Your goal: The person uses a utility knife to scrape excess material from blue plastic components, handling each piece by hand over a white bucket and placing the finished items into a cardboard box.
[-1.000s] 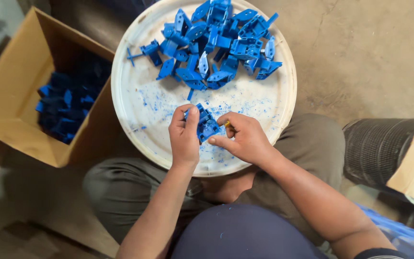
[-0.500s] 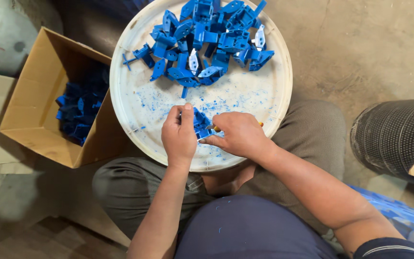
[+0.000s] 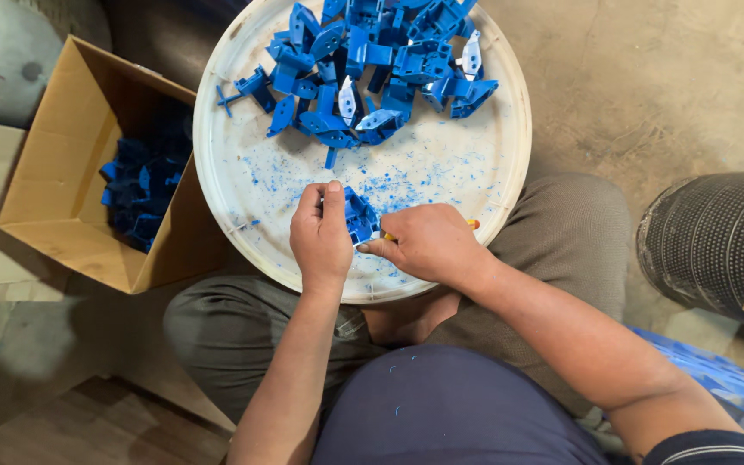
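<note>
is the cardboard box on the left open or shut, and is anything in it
Open. The cardboard box has its top flaps spread, and a heap of blue plastic parts lies inside, filling it only partway.

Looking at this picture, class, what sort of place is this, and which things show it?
Probably a small workshop, worked on the floor: a heap of blue moulded plastic parts on a round white tray, a cardboard box holding more, and bare concrete floor.

A worn grey concrete floor [image 3: 665, 95] fills the right side, a black ribbed bin [image 3: 716, 241] stands at its edge, and wooden boards [image 3: 88, 426] lie lower left under soft, even light.
</note>
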